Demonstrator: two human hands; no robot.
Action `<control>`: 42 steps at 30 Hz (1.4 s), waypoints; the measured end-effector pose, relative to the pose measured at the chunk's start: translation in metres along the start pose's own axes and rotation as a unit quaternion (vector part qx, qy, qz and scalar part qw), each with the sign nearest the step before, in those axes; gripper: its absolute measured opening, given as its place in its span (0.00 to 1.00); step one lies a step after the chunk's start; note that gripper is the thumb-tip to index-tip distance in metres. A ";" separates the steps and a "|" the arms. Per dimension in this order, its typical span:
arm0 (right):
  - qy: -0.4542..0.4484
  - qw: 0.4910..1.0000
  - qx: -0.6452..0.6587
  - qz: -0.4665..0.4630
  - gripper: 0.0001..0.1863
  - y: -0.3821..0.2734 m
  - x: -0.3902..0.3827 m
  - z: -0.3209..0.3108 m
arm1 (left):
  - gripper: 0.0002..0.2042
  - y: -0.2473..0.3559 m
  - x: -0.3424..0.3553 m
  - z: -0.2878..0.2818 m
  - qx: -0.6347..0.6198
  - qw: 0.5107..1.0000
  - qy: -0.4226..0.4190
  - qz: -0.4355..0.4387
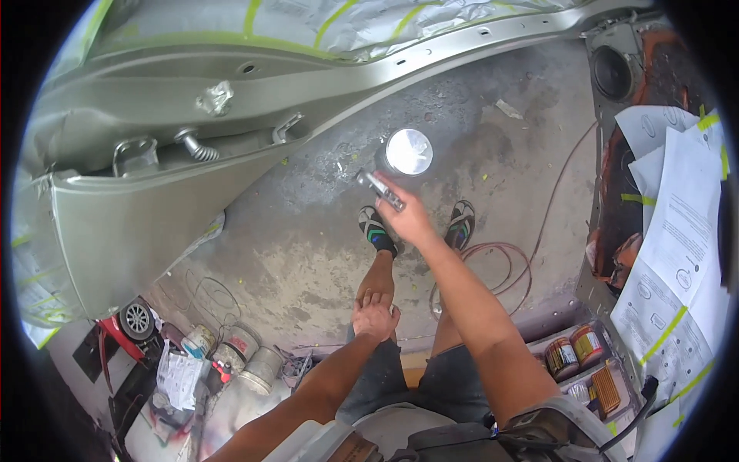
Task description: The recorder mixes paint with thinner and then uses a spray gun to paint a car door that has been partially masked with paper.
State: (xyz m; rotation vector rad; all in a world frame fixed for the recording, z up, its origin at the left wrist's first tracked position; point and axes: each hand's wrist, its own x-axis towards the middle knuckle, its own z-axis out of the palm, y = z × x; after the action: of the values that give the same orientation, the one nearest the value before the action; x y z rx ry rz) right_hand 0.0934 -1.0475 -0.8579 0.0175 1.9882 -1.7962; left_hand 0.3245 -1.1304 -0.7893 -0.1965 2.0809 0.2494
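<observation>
My right hand is closed around a small silver metal tool, held out over the floor; its exact kind is not clear. Just beyond it is a round, shiny, silver-white can-like vessel; whether it touches the tool I cannot tell. My left hand lies on my left leg near the knee, fingers spread and holding nothing. To the left and ahead stretches a grey-beige car body panel, with a coiled spring piece and a crumpled foil-like lump on it.
A reddish hose lies coiled on the stained concrete floor. Papers taped in yellow-green cover the right side, below a round speaker. Tins stand in a tray at lower right, several cans at lower left.
</observation>
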 end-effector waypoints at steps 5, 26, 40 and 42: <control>0.198 0.960 -0.197 -0.018 0.26 0.037 0.066 -0.088 | 0.26 0.003 0.009 0.010 -0.018 1.000 -0.010 0.002; 0.462 0.847 -0.263 -0.031 0.30 -0.006 0.180 -0.374 | 0.29 0.006 0.031 -0.021 0.018 0.997 -0.061 -0.035; 0.423 0.896 0.126 0.057 0.24 0.078 0.177 -0.326 | 0.29 0.014 0.043 -0.025 0.032 0.998 -0.058 -0.023; 0.437 0.895 0.039 0.083 0.27 0.085 0.181 -0.329 | 0.29 0.020 0.044 -0.028 0.036 0.997 -0.065 -0.019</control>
State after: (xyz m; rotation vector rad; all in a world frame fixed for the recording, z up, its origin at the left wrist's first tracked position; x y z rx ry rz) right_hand -0.1486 -0.7763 -0.9846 1.1717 2.3485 -1.9261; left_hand 0.2750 -1.1200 -0.8120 -0.1719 1.9524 0.1587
